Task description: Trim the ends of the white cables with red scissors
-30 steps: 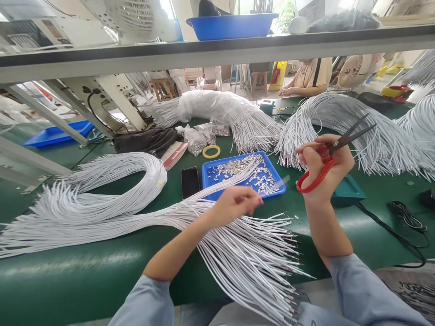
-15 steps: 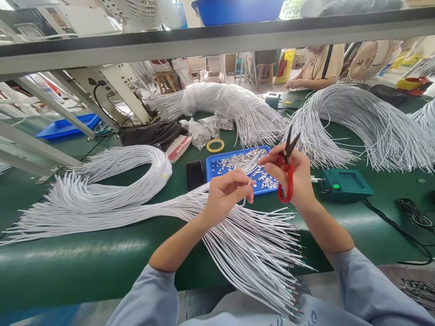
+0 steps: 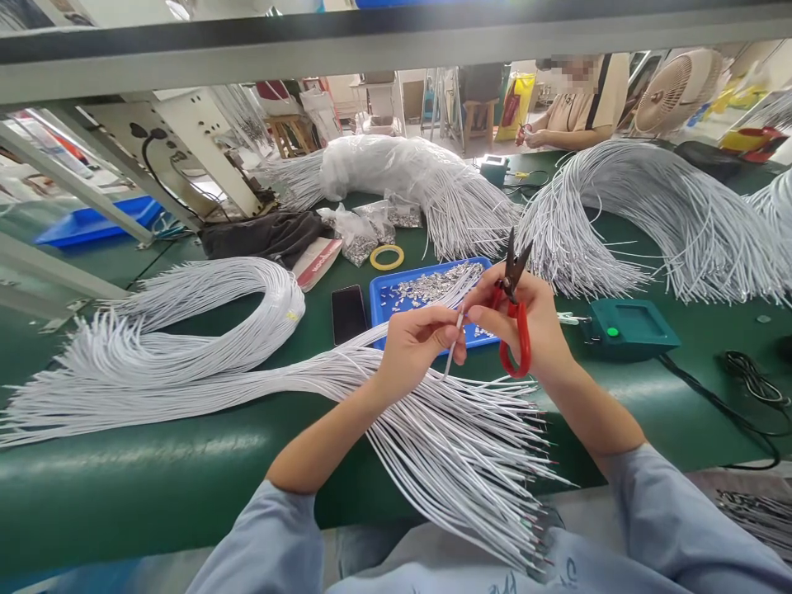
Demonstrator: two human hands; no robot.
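Note:
My left hand [image 3: 416, 342] pinches one thin white cable [image 3: 452, 352] lifted upright from the big fan of white cables [image 3: 451, 437] that hangs over the table's near edge. My right hand [image 3: 525, 326] grips red-handled scissors [image 3: 515, 318], blades up and slightly apart, with its fingertips meeting the cable's top end. Both hands hover in front of a blue tray [image 3: 377, 294] holding several small metal terminals.
A black phone [image 3: 348, 313] lies left of the tray, a yellow tape ring [image 3: 387, 256] behind it. A green box with a lit button [image 3: 631, 326] sits right, black cord [image 3: 736, 396] beyond. More white cable bundles [image 3: 649, 214] lie behind. Another person [image 3: 572, 103] works opposite.
My right hand swung the scissors in from the right to meet my left hand, which picked one cable up from the bundle and raised it. The camera tilted down slightly.

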